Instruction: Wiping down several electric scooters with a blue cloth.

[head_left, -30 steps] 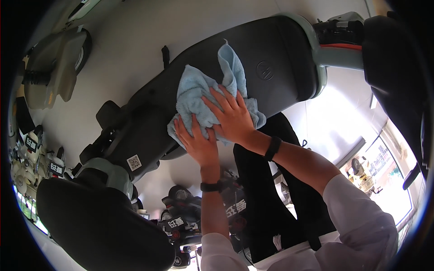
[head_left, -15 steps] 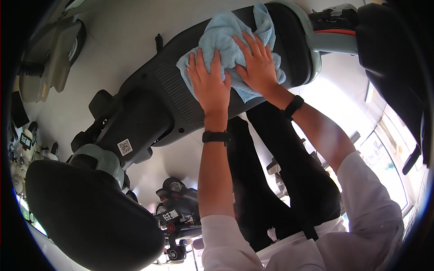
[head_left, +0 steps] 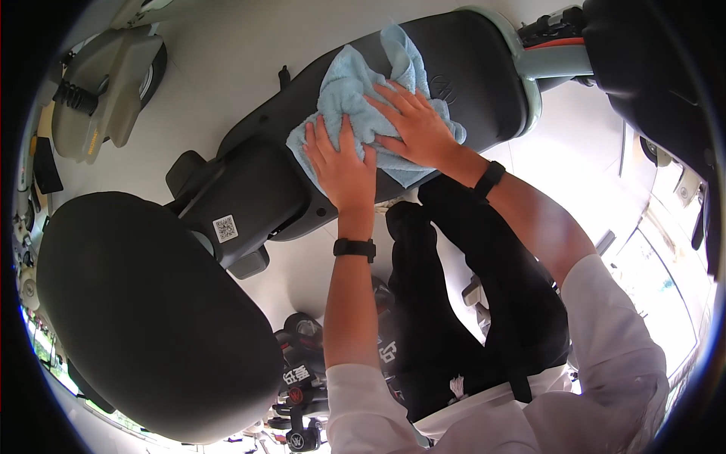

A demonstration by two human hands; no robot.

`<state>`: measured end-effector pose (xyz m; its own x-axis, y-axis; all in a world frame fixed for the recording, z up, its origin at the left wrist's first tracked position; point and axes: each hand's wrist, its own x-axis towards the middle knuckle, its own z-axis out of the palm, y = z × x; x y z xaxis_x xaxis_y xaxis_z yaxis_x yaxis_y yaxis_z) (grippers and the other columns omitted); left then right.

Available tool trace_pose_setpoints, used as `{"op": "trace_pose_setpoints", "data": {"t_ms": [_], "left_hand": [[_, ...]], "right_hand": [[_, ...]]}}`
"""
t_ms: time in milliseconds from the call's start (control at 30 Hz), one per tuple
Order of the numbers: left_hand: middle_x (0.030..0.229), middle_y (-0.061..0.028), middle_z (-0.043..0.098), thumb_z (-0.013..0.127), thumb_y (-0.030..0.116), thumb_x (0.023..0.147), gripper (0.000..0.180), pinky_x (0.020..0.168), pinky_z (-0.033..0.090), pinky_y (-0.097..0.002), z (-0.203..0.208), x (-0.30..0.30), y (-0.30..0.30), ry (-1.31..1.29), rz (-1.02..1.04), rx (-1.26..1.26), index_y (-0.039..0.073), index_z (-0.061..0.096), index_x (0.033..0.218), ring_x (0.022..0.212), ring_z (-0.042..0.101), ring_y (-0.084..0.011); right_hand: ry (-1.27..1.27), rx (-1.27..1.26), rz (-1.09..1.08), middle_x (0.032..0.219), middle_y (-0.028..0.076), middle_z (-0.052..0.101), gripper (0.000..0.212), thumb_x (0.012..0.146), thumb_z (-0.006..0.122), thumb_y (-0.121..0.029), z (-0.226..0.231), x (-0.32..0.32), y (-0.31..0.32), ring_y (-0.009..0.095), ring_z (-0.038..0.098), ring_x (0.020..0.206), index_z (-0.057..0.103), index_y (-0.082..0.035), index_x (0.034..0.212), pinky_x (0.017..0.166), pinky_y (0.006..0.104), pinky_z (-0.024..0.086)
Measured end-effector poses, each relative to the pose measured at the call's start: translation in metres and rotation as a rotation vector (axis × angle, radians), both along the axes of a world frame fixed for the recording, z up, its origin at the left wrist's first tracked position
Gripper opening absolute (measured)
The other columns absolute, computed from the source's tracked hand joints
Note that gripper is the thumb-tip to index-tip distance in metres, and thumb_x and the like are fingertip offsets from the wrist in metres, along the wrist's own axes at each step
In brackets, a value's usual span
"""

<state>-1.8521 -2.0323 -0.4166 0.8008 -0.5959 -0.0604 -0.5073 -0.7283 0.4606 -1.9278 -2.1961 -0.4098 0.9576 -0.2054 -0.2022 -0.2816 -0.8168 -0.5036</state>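
Observation:
A light blue towel (head_left: 349, 85) lies bunched on the long black panel (head_left: 473, 72) of a scooter with pale green trim. My left hand (head_left: 342, 170) rests flat on the towel's left part, its fingers spread and pointing away from me. To its right, my right hand (head_left: 418, 130) also presses on the towel with fingers spread. Both palms touch the cloth, and neither hand is closed around it. The towel covers the middle of the panel; an embossed mark shows just right of it.
A large black padded seat (head_left: 151, 318) fills the lower left. A square code sticker (head_left: 225, 228) is on the scooter's black body. Another vehicle's beige body part (head_left: 102, 98) stands at the upper left. A black cover (head_left: 643, 83) is at the right. Several dark vehicles are below.
Both hands have slid the towel left along the panel, over its ridged area. The embossed mark on the right is now uncovered. The view has shifted, so the seat looks larger.

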Motion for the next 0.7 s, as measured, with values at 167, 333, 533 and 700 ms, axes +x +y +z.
{"op": "trace_pose_setpoints", "data": {"t_ms": [167,333,533,700], "left_hand": [[0.155,-0.0188,0.043,0.076,0.022,0.083,0.059,0.12,0.031,-0.061,-0.006,0.002,-0.046,-0.003,-0.031,-0.033,0.016,0.059,0.139,0.148,0.034,-0.0426],[0.153,-0.0209,0.042,0.072,0.02,0.086,0.057,0.119,0.031,-0.0628,-0.015,0.009,-0.071,-0.015,-0.093,-0.122,0.012,0.058,0.14,0.146,0.036,-0.0454],[0.152,-0.0233,0.041,0.073,0.018,0.087,0.057,0.119,0.031,-0.063,-0.017,0.018,-0.071,0.008,-0.197,-0.125,0.009,0.057,0.141,0.146,0.035,-0.0479],[0.153,-0.0228,0.04,0.078,0.015,0.083,0.064,0.119,0.031,-0.0625,-0.011,0.026,-0.072,0.046,-0.242,-0.121,0.01,0.056,0.143,0.146,0.035,-0.0472]], "right_hand": [[-0.04,-0.021,-0.072,0.161,0.011,0.039,0.075,0.09,0.073,-0.031,-0.006,0.001,-0.039,0.036,0.034,0.15,0.043,-0.018,0.156,0.122,0.0559,0.03],[-0.071,-0.083,-0.114,0.16,0.012,0.04,0.075,0.089,0.074,-0.028,-0.017,0.001,-0.06,0.038,0.035,0.149,0.043,-0.017,0.156,0.121,0.0573,0.031],[-0.118,-0.047,-0.073,0.159,0.013,0.041,0.074,0.089,0.074,-0.028,-0.022,0.0,-0.074,0.039,0.036,0.148,0.043,-0.016,0.155,0.121,0.0562,0.03],[-0.129,-0.025,-0.067,0.16,0.014,0.039,0.077,0.089,0.074,-0.026,-0.021,-0.001,-0.076,0.04,0.034,0.149,0.041,-0.015,0.157,0.122,0.0529,0.028]]}}
